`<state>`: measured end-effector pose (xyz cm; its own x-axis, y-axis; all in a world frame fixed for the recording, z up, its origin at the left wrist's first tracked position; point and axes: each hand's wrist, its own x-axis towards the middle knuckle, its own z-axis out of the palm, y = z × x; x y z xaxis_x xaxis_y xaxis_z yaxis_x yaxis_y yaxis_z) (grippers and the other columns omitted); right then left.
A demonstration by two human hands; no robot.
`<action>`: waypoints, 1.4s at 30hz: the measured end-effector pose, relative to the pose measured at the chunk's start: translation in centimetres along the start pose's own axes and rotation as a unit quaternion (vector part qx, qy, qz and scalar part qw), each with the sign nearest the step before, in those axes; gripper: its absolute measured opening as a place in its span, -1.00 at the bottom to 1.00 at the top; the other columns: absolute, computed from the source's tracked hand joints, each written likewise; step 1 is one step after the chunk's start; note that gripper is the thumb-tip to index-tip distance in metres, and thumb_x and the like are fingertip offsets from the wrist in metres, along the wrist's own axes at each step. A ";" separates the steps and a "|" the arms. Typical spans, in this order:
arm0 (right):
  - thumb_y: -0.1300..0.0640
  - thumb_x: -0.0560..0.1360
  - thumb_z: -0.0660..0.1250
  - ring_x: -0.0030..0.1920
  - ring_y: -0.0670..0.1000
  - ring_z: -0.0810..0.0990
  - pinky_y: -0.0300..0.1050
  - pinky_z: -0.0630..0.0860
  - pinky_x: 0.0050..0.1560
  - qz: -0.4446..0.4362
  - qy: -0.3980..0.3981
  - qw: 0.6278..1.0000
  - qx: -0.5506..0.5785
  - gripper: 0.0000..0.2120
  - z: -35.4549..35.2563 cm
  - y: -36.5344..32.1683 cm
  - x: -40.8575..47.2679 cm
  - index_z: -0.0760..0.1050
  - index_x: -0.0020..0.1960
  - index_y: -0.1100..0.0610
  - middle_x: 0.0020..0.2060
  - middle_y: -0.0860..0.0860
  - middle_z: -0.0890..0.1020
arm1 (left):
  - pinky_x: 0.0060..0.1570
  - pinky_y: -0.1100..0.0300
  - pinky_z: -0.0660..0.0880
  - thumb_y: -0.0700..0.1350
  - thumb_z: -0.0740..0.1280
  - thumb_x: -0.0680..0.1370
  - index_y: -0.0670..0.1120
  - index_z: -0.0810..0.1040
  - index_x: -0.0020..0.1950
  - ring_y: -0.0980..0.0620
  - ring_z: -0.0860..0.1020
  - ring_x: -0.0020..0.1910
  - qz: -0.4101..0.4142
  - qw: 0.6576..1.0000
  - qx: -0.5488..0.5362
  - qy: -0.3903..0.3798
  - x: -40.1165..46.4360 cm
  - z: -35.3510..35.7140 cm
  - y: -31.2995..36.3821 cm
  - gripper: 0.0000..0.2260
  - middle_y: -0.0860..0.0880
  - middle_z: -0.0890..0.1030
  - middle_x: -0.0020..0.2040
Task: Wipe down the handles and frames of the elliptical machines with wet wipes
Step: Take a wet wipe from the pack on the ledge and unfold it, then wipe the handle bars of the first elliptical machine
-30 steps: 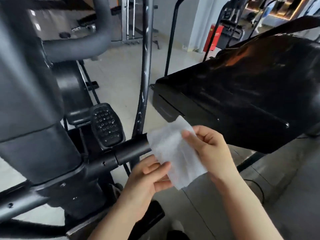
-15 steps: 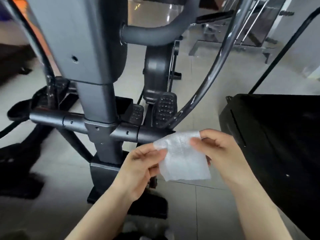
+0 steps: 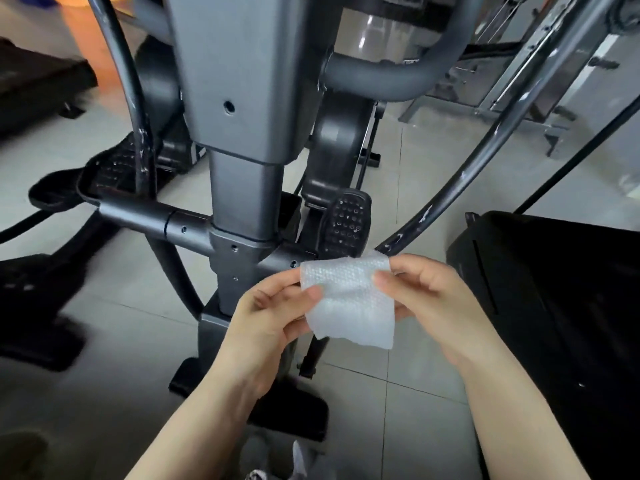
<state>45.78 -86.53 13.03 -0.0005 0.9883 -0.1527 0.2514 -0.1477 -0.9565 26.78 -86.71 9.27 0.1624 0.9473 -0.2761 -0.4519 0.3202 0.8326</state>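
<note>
A gym floor of pale glossy tiles (image 3: 450, 393) runs under everything, with other equipment frames blurred toward one and two o'clock and a black machine housing (image 3: 554, 306) filling the four o'clock side. Dead centre stands the elliptical's grey upright column (image 3: 242, 140), and low across it runs a dark horizontal crossbar (image 3: 138, 216), its long axis lying from nine o'clock toward three. A studded black pedal (image 3: 346, 223) sits just behind the bar's right end, and a scuffed curved swing arm (image 3: 485, 157) rises from there toward one o'clock.

The wet wipe (image 3: 349, 299) hangs in front of the camera, stretched between both hands just below and in front of the crossbar's right end. The left hand (image 3: 266, 327) pinches its upper left corner between thumb and forefinger; the right hand (image 3: 436, 299) pinches the upper right edge the same way, other fingers loosely curled behind the sheet. The wipe touches no part of the machine that I can see.

From the fingers, the nearest unwiped surface is the crossbar end and the foot of the swing arm, both at about twelve o'clock from the wipe. The right hand lies nearer the swing arm, the left nearer the column. I judge the next move needs the sheet folded over the palm, then carried forward and drawn along the bar's length, not across it.
</note>
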 end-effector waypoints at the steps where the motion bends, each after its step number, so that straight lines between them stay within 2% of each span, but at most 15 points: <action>1: 0.24 0.51 0.39 -0.28 -0.05 0.63 -0.21 0.55 -0.26 0.002 0.012 1.000 0.003 -0.95 0.3 -0.1 0.1 0.63 -0.07 0.17 -0.25 0.12 0.69 | -0.16 0.12 0.63 -0.19 0.43 0.35 -0.10 0.71 0.00 -0.07 0.68 -0.14 0.012 1.000 -0.002 0.007 0.2 0.1 0.1 -0.76 -0.26 0.67 -0.06; 4: 0.30 0.49 0.40 -0.36 -0.05 0.64 -0.26 0.50 -0.37 -0.011 0.044 0.998 0.040 -0.91 0.8 -0.3 0.4 0.61 -0.02 0.18 -0.32 0.10 0.70 | -0.24 0.12 0.62 -0.18 0.44 0.34 -0.02 0.71 -0.15 -0.04 0.63 -0.22 0.060 0.998 0.015 0.023 0.7 0.2 0.3 -0.87 -0.13 0.63 -0.24; 9: 0.35 0.51 0.35 -0.37 -0.01 0.62 -0.22 0.50 -0.41 -0.054 0.064 0.992 0.096 -0.81 0.8 -0.8 0.5 0.62 -0.08 0.08 -0.35 0.09 0.68 | -0.35 0.21 0.56 -0.22 0.39 0.40 -0.15 0.57 -0.16 0.02 0.62 -0.27 0.073 0.997 -0.007 -0.026 1.3 0.3 1.0 -0.95 -0.06 0.64 -0.22; 14: 0.38 0.43 0.32 -0.37 0.00 0.64 -0.23 0.50 -0.42 -0.082 -0.048 0.988 0.121 -0.74 -0.2 -1.0 0.7 0.70 -0.25 0.10 -0.31 0.07 0.70 | -0.30 0.19 0.59 -0.13 0.47 0.32 -0.07 0.68 -0.18 0.01 0.66 -0.21 0.053 0.991 -0.016 -0.121 2.1 -1.3 2.2 -0.90 -0.07 0.68 -0.16; 17: 0.60 0.41 0.23 -0.42 -0.05 0.59 -0.29 0.48 -0.39 -0.083 -0.074 0.989 0.095 -0.49 -0.8 -0.9 0.9 0.66 -0.40 0.06 -0.41 0.01 0.64 | -0.31 0.18 0.61 -0.06 0.62 0.24 -0.09 0.66 -0.25 0.03 0.64 -0.27 0.054 0.984 0.024 -0.165 2.6 -2.2 2.6 -0.78 -0.08 0.65 -0.23; 19: 0.66 0.40 0.14 -0.38 -0.05 0.58 -0.29 0.50 -0.32 -0.078 -0.091 0.991 0.058 -0.40 -1.0 -1.0 1.1 0.62 -0.45 0.04 -0.42 -0.02 0.62 | -0.38 0.21 0.57 -0.18 0.56 0.27 -0.07 0.64 -0.29 0.07 0.59 -0.35 0.063 0.982 0.048 -0.175 2.8 -2.3 2.8 -0.87 -0.04 0.59 -0.29; 21: 0.62 0.43 0.14 -0.31 -0.08 0.61 -0.30 0.52 -0.25 -0.069 -0.110 0.991 0.038 -0.41 -1.1 -1.2 1.5 0.61 -0.43 0.02 -0.38 -0.05 0.62 | -0.39 0.19 0.57 -0.26 0.47 0.31 -0.09 0.62 -0.29 0.04 0.58 -0.35 0.052 0.980 0.047 -0.188 3.0 -2.3 3.3 -0.91 -0.04 0.57 -0.26; 24: 0.43 0.44 0.23 -0.24 -0.08 0.61 -0.27 0.54 -0.20 -0.076 -0.113 0.988 0.069 -0.60 -1.2 -2.0 1.9 0.64 -0.34 0.02 -0.31 -0.05 0.62 | -0.28 0.07 0.59 -0.11 0.39 0.34 -0.13 0.62 -0.23 -0.08 0.61 -0.25 0.045 0.974 0.038 -0.220 3.2 -2.0 4.0 -0.89 -0.09 0.58 -0.18; 26: 0.29 0.40 0.25 -0.23 -0.08 0.58 -0.26 0.52 -0.20 -0.088 -0.103 0.988 0.073 -0.76 -1.0 -2.5 2.2 0.63 -0.24 0.04 -0.28 -0.06 0.61 | -0.24 0.14 0.56 -0.07 0.50 0.37 -0.08 0.61 -0.24 -0.02 0.57 -0.26 0.108 0.972 0.097 -0.183 3.4 -1.4 4.1 -0.88 -0.06 0.55 -0.22; 28: 0.24 0.41 0.30 -0.27 -0.10 0.53 -0.29 0.48 -0.23 -0.106 -0.074 0.988 0.086 -0.83 -0.7 -2.9 2.5 0.56 -0.02 0.10 -0.30 -0.07 0.58 | -0.28 0.31 0.47 -0.21 0.54 0.39 0.01 0.61 -0.28 0.12 0.51 -0.31 0.202 0.955 0.165 -0.139 3.9 -0.5 4.5 -0.83 0.05 0.54 -0.26; 31: 0.26 0.32 0.45 -0.18 0.01 0.59 -0.17 0.50 -0.18 -0.063 -0.022 0.977 0.202 -0.51 0.2 -4.0 3.6 0.48 0.22 0.04 -0.18 0.08 0.62 | -0.21 0.38 0.44 -0.31 0.44 0.37 0.12 0.67 -0.25 0.17 0.55 -0.23 0.283 0.927 0.197 -0.150 4.9 1.0 6.6 -0.72 0.12 0.57 -0.20; 34: 0.18 0.22 0.61 -0.03 0.06 0.64 -0.12 0.59 -0.08 0.010 -0.057 0.912 0.407 -0.39 1.1 -5.4 4.9 0.56 0.24 0.21 0.03 0.15 0.64 | -0.09 0.36 0.47 -0.26 0.44 0.41 0.15 0.69 -0.16 0.16 0.58 -0.13 0.376 0.889 0.237 -0.113 6.3 2.7 9.1 -0.73 0.01 0.60 -0.11; 37: 0.08 0.01 0.73 -0.12 0.01 0.65 -0.17 0.59 -0.17 0.020 -0.068 0.866 0.495 -0.39 1.6 -6.3 5.5 0.69 0.02 0.19 -0.02 0.09 0.68 | -0.16 0.40 0.47 -0.34 0.42 0.46 0.03 0.65 -0.13 0.22 0.59 -0.17 0.438 0.866 0.234 -0.068 7.1 4.7 10.5 -0.75 -0.08 0.59 -0.09; 39: 0.11 0.10 0.69 -0.01 0.06 0.68 -0.11 0.63 -0.06 -0.012 -0.052 0.855 0.516 -0.45 1.7 -7.0 5.6 0.69 0.06 0.20 0.07 0.11 0.68 | -0.20 0.43 0.46 -0.36 0.41 0.46 0.03 0.62 -0.14 0.21 0.59 -0.17 0.471 0.846 0.244 -0.056 7.4 5.9 10.7 -0.74 -0.01 0.57 -0.10; 42: 0.20 0.44 0.42 0.13 0.13 0.65 -0.02 0.58 0.18 -0.061 -0.011 0.851 0.522 -0.61 0.5 -8.9 6.1 0.57 0.25 0.27 0.16 0.21 0.64 | -0.25 0.45 0.46 -0.26 0.41 0.44 0.07 0.61 -0.13 0.15 0.58 -0.12 0.518 0.810 0.274 -0.034 7.9 7.6 10.7 -0.80 0.11 0.52 -0.09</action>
<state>43.01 -79.15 20.52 0.0136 0.9994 -0.0304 -0.7483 -0.0100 -0.6633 29.89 -75.89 19.70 0.0012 0.6964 0.7177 0.0784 -0.7155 0.6942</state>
